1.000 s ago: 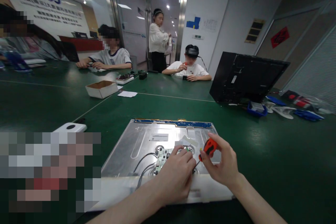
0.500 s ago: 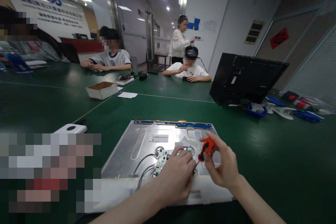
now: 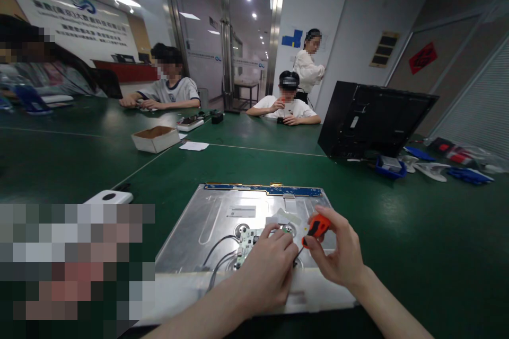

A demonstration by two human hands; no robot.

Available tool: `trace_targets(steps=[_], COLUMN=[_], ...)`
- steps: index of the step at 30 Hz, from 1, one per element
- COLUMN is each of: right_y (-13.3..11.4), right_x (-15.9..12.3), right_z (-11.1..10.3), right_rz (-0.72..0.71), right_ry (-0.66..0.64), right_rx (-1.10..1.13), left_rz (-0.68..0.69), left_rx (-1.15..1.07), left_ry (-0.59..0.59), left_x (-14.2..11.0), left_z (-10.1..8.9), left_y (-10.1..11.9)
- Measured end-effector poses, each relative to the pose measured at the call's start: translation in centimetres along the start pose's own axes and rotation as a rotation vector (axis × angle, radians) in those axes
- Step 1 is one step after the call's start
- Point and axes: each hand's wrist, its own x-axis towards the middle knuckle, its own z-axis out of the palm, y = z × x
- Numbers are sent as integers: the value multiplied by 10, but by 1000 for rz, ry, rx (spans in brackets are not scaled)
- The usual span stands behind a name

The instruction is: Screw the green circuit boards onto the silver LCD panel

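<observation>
A flat silver display panel (image 3: 186, 233) lies on the green table (image 3: 417, 254) in front of me, with a small circuit board (image 3: 247, 241) and dark cables (image 3: 217, 249) on its back. Curled over the right part of that board, my left hand (image 3: 270, 257) presses on it; its thumb and fingertips are partly hidden. My right hand (image 3: 342, 249) pinches the orange and black handle of a screwdriver (image 3: 318, 226) between thumb and fingers. The shaft slants down to the left, and its tip is hidden beside my left hand. A narrow blue board (image 3: 302, 190) runs along the panel's far edge.
A black monitor housing (image 3: 369, 122) stands at the right, beside a blue tray (image 3: 389, 167) and blue gloves (image 3: 471, 175). An open white box (image 3: 156, 139) and paper (image 3: 194, 145) lie farther left. A white device (image 3: 109, 197) is near left. Other people sit across the table.
The screwdriver handle has turned and tilted lower to the right in my right hand. My left hand stays in place. The standing person at the back has moved right.
</observation>
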Motion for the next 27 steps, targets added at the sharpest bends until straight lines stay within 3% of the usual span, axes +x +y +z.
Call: trace_targets(steps=[10, 21, 27], right_y=[0, -4, -1], right_x=[3, 7, 5], right_z=[2, -2, 1], right_rz=[-46, -15, -34], right_ry=[55, -9, 38], right_rx=[-22, 23, -48], left_rz=[-19, -8, -7], left_rx=[14, 15, 4], left_ry=[-13, 7, -2], left_x=[2, 1, 1], left_z=[0, 0, 0], left_y=[0, 0, 0])
